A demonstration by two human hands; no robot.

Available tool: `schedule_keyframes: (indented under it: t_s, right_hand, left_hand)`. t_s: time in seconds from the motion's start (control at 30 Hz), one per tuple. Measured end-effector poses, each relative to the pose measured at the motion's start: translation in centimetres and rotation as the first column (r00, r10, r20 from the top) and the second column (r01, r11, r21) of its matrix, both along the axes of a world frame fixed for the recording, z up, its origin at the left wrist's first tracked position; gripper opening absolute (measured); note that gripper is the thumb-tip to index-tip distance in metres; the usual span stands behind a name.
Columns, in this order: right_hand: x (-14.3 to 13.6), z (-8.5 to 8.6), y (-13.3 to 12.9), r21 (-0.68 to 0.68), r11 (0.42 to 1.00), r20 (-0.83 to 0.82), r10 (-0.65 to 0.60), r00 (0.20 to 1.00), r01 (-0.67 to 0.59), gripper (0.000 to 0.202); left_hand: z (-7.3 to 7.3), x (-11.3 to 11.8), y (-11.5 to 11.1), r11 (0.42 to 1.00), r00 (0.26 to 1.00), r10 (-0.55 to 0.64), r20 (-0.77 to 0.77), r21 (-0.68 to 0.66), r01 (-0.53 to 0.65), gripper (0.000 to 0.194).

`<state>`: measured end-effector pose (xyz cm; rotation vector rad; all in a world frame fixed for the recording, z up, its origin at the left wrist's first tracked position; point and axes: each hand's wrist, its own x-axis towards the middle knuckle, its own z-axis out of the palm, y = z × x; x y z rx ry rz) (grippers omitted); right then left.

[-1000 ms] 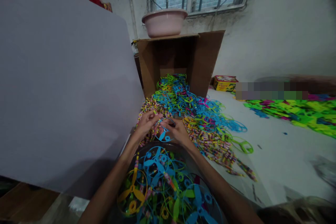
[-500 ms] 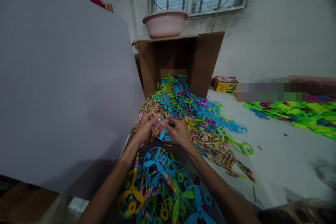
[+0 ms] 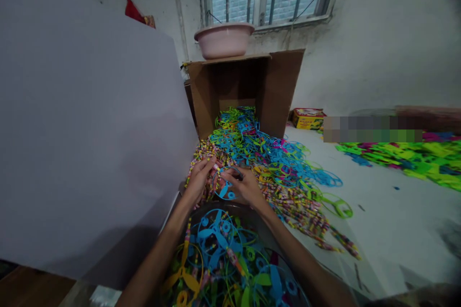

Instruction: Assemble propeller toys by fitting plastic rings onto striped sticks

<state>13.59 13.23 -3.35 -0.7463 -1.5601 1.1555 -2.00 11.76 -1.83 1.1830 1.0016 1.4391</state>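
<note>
My left hand [image 3: 199, 178] is closed, its fingers pinching a short patterned stick [image 3: 216, 167] in yellow and pink. Beside it, my right hand [image 3: 249, 185] grips a blue ringed propeller [image 3: 224, 192] by its rim. Stick and propeller meet between my fingertips; whether they are joined I cannot tell. Below my wrists stands a dark tub [image 3: 264, 223] holding blue, green and orange propellers, some with patterned sticks on them. A heap of loose patterned sticks [image 3: 293, 204] lies just beyond my hands.
A cardboard box [image 3: 284, 86] on its side spills blue and green propellers [image 3: 248, 139]; a pink basin [image 3: 225, 41] rests on top. A pale panel [image 3: 90, 120] rises on the left. Green pieces [image 3: 406, 158] and a yellow-red box [image 3: 308, 118] lie to the right.
The view has tilted slightly, so the scene sits a little lower. My hands remain together around the stick and blue propeller, with only small finger shifts.
</note>
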Motion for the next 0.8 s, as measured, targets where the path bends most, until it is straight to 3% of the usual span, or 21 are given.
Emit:
schedule_keyframes:
  t_s: [0.17,0.37,0.53,0.8]
  right_hand:
    - [0.0,0.0,-0.2,-0.022,1.000,0.005,0.000,1.000,0.000,0.038]
    - [0.2,0.1,-0.4,0.005,1.000,-0.003,0.015,1.000,-0.015,0.033]
    - [0.2,0.0,-0.5,0.025,1.000,0.027,0.018,0.999,-0.019,0.036]
    - [-0.1,0.4,-0.8,0.066,0.996,0.068,0.052,0.996,-0.057,0.044]
  left_hand:
    - [0.4,0.1,-0.5,1.000,0.996,-0.015,0.082,-0.004,0.016,0.043]
    - [0.7,0.0,-0.6,1.000,0.997,-0.007,0.074,-0.015,0.008,0.044]
    - [1.1,-0.4,-0.6,1.000,1.000,-0.016,-0.027,0.020,0.016,0.042]
    - [0.9,-1.2,-0.5,0.986,0.971,-0.151,-0.186,0.044,0.161,0.039]
